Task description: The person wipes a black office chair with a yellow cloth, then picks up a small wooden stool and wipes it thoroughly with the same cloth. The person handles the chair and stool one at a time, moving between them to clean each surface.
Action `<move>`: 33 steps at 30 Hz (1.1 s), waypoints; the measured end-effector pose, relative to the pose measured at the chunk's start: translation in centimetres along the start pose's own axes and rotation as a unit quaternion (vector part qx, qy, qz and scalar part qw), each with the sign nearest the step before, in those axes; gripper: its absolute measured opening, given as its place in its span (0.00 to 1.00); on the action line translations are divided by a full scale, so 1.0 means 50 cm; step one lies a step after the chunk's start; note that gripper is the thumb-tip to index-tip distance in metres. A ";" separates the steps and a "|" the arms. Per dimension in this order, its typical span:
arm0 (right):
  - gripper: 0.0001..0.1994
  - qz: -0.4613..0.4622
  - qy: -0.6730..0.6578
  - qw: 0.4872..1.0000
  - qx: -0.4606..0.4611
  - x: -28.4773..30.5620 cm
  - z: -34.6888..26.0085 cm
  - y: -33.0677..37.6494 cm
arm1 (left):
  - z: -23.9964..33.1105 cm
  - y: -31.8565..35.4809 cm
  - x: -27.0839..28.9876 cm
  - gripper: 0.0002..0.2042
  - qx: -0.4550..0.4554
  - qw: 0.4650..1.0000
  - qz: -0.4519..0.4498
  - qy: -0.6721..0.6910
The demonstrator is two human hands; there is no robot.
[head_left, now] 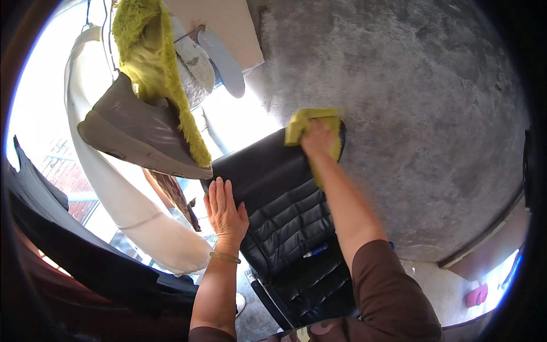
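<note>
A black padded office chair [288, 214] with a quilted backrest stands in front of me. My right hand [319, 139] presses a yellow-green cloth [299, 126] against the top right corner of the backrest; the cloth folds over that edge and hangs down behind my wrist, slightly blurred. Flat on the upper left edge of the backrest lies my left hand [225, 211], its fingers stretched out, with a bangle on the wrist. On the seat rests a small blue and white tube-like item [315, 251].
At upper left hang a grey-brown shoe [139, 128], a fluffy yellow-green item [137, 34] and pale insoles [222, 62], close to my left hand. White fabric [114, 188] and dark clothes [85, 251] hang at left. A grey wall [399, 114] rises behind the chair. Something pink [476, 295] lies at lower right.
</note>
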State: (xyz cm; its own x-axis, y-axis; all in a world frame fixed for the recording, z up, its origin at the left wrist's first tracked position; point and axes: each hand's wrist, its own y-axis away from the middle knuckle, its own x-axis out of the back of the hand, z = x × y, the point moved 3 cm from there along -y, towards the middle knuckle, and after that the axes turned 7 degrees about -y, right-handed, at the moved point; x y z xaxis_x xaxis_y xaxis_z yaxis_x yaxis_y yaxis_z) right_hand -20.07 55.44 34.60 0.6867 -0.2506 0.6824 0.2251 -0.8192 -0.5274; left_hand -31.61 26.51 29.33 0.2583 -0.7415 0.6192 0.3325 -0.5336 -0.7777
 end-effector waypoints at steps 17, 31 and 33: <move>0.16 -0.018 0.033 0.975 0.217 -0.026 -0.109 0.034 | -0.025 0.026 0.024 0.28 -0.017 0.999 0.020 -0.023; 0.16 -0.078 -0.027 0.951 0.297 -0.046 -0.288 0.186 | -0.035 0.046 0.005 0.28 0.013 0.999 0.038 -0.016; 0.18 -0.109 -0.072 0.930 0.344 -0.061 -0.346 0.258 | -0.031 0.048 -0.005 0.26 0.012 0.999 0.038 -0.014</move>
State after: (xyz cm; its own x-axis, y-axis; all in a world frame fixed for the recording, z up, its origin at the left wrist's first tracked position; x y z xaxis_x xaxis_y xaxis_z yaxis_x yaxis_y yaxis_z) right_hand -31.20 36.71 34.48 0.6480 -0.0051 0.7616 0.7243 -0.3051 -0.6183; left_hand -32.30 24.77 27.16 0.3094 -0.7668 0.5624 0.3330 -0.4666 -0.8194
